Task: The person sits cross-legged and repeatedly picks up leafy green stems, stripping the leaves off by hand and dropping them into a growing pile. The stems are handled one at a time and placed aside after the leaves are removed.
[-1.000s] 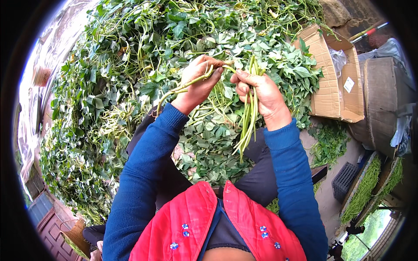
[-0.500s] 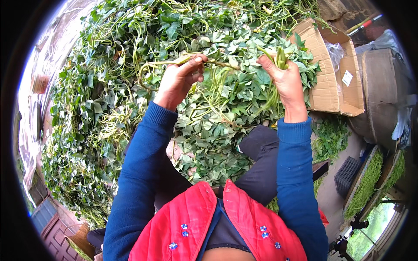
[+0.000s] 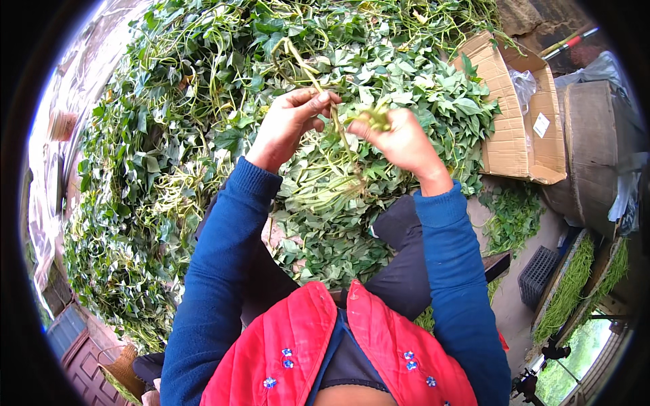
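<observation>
A long vine stem (image 3: 298,59) is pinched between the thumb and fingers of my left hand (image 3: 286,124). Its bent upper end sticks up past the fingertips, and its lower part hangs down on the right. Close beside it, my right hand (image 3: 401,140) is wrapped round a bunch of green leaf stalks (image 3: 374,117); it is a little smeared by motion. The stalks' trailing ends spread below, toward the left, blurred. Under both hands lies a big heap of leafy green vines (image 3: 338,243), reaching to my knees.
An open cardboard box (image 3: 504,128) leans at the right of the heap, with clear plastic inside. Behind it stands a big brown container (image 3: 592,142). Lower right are a dark plastic basket (image 3: 539,274) and trays of thin green stalks (image 3: 567,298). A woven basket (image 3: 124,369) sits lower left.
My right hand has swung left with its stalk bunch, close to my left hand. The vine in my left hand has turned from lying level to nearly upright.
</observation>
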The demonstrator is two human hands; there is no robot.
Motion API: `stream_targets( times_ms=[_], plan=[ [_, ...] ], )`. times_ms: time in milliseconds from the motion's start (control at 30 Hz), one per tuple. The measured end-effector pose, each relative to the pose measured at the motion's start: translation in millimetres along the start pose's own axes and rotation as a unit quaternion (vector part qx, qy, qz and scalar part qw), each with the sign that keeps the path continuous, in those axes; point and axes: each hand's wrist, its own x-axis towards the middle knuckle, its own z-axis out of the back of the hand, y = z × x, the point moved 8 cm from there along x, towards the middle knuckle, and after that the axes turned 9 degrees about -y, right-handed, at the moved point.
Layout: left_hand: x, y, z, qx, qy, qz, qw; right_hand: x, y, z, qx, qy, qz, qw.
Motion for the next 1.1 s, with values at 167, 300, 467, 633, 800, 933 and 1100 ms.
stream_targets(
  times_ms=[167,300,467,633,800,933,1100],
  plan=[
    [-4,0,-13,-0.004,0.077,0.017,0.997,7,-7,-6,0.008,0.048,-0.022,0.999],
    [-1,-4,-7,-0.034,0.067,0.001,0.997,6,-13,-18,0.026,0.102,-0.021,0.994],
    [12,4,7,0.073,-0.042,-0.077,0.993,2,33,-4,-0.257,-0.052,0.1,0.96],
    [23,2,37,-0.087,-0.176,-0.1,0.976,-9,32,-6,-0.146,-0.077,0.044,0.985],
    [22,-1,42,-0.205,-0.201,-0.101,0.953,-4,-9,-12,0.077,-0.037,-0.072,0.994],
    [15,3,27,-0.276,-0.205,-0.091,0.934,-4,-21,-25,-0.035,-0.09,-0.074,0.993],
    [16,17,10,-0.327,-0.151,-0.042,0.932,0,-18,-29,-0.085,-0.139,-0.048,0.985]
  ],
)
